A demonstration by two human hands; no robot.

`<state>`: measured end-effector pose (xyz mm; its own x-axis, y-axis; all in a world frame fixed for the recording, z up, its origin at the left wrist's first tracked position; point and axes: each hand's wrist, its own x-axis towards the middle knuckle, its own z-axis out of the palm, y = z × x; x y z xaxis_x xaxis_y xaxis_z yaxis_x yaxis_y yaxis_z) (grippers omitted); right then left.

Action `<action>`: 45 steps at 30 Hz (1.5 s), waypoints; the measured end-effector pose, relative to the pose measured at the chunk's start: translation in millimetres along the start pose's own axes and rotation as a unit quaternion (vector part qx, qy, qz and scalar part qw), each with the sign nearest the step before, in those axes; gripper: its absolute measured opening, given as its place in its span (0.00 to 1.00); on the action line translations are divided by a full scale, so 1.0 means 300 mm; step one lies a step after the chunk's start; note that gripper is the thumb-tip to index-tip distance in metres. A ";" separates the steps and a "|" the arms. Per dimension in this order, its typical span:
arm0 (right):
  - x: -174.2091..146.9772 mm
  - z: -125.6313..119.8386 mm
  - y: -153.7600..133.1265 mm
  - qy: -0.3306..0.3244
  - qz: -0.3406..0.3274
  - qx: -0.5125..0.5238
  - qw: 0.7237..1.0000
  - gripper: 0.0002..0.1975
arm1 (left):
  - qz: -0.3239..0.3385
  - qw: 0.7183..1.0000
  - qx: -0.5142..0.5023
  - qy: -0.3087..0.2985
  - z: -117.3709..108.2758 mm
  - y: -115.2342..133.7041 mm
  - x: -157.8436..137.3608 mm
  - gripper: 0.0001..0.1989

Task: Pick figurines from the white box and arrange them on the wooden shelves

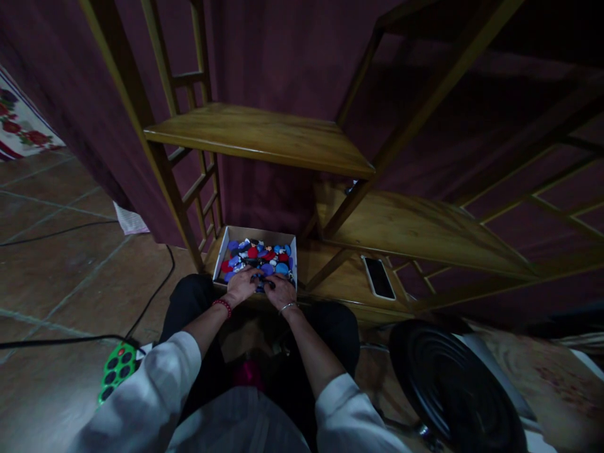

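A shallow white box (223, 248) stands on the low wooden shelf, full of small blue, purple, red, white and black pieces (252, 252). At its near edge, my left hand (242, 284) and my right hand (282, 292) come close together over the pieces. Their fingers are bent inward and pinched around something small and dark between them. Its kind is too small and dim to tell. The left wrist wears a red bead bracelet (223, 306), the right a silver bangle (287, 307).
A wooden shelf board (264, 133) crosses above the box. To the right, a phone (379, 278) lies on the low shelf near a slanted wooden brace. A round black ridged seat (455, 384) stands at the lower right. A green power strip (116, 370) and black cables lie on the tiled floor.
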<state>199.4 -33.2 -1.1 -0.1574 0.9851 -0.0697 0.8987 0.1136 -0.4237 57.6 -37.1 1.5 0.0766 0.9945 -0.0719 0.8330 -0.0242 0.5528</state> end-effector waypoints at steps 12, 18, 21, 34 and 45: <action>0.001 -0.005 0.007 -0.015 -0.012 -0.005 1.000 0.12 | -0.077 0.995 -0.021 0.064 0.019 0.002 0.023 0.15; 0.004 0.001 0.010 -0.016 -0.009 -0.012 1.000 0.13 | -0.047 0.994 0.030 0.095 0.018 0.036 0.034 0.17; 0.006 -0.002 0.011 -0.024 -0.007 -0.020 0.999 0.13 | -0.004 0.994 0.040 0.100 0.020 0.050 0.051 0.21; 0.010 -0.004 0.014 -0.032 -0.006 -0.023 0.999 0.13 | 0.059 0.996 0.042 -0.053 0.019 0.086 0.183 0.23; 0.006 0.002 0.013 -0.025 -0.011 -0.019 0.999 0.14 | -0.019 0.998 0.038 0.055 0.025 0.037 0.153 0.22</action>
<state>202.4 -31.0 -3.4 -0.1970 0.9746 -0.1061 0.9097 0.1414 -0.3904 74.5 7.4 -2.0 -0.0133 0.9999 0.0020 0.8735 0.0106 0.4867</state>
